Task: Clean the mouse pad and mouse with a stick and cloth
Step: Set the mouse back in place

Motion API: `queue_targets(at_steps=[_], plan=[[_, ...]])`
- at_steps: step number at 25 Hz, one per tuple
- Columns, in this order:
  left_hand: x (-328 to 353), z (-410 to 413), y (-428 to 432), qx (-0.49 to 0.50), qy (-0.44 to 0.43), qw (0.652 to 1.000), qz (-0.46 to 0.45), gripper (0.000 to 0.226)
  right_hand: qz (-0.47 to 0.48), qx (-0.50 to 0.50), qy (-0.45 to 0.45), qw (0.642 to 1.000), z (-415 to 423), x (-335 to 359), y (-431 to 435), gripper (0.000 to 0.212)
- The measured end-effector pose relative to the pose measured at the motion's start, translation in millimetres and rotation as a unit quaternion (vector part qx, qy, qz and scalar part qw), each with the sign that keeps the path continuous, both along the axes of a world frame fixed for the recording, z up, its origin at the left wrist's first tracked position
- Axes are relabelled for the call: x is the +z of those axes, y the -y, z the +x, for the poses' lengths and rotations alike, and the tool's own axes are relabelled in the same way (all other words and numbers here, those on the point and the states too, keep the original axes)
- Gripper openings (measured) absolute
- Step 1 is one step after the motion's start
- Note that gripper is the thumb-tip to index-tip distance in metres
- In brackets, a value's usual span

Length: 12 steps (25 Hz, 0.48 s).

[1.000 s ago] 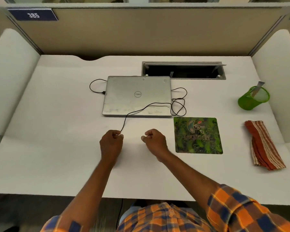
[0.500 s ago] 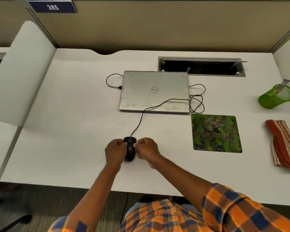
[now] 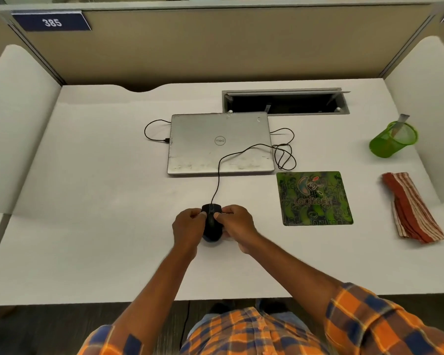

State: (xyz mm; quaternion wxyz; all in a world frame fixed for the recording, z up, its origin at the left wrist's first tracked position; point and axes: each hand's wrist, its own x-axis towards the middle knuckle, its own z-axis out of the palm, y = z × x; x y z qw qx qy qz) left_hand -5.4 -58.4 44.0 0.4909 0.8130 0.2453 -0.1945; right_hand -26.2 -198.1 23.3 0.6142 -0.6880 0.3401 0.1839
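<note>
Left hand [image 3: 188, 226] and right hand [image 3: 237, 224], fingers curled, grip the black wired mouse [image 3: 211, 222] from either side, on the desk [image 3: 87, 226] toward its front edge. Logitech mouse pad [image 3: 315, 198] lies right of them; striped cloth [image 3: 412, 207] near the right edge.

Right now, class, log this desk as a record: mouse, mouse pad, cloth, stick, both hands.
mouse: black, wired, left of the mouse pad, not on it
hands: left hand and right hand grip the mouse's sides
mouse pad: green, nothing on it
cloth: striped, folded, right of the mouse pad, untouched
stick: grey, standing in the green cup, far right
laptop: closed, behind the mouse
</note>
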Motion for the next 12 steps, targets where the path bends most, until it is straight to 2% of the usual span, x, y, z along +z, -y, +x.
queue_targets(at_steps=[7, 12], plan=[[8, 4, 80, -0.032, -0.003, 0.998, -0.045, 0.013, -0.010, -0.061, 0.019, 0.998, -5, 10, 80, 0.036], [11, 1, 150, -0.060, 0.016, 0.997, -0.051, 0.024, -0.038, -0.095, 0.044, 0.994, -12, 19, 143, 0.027]])
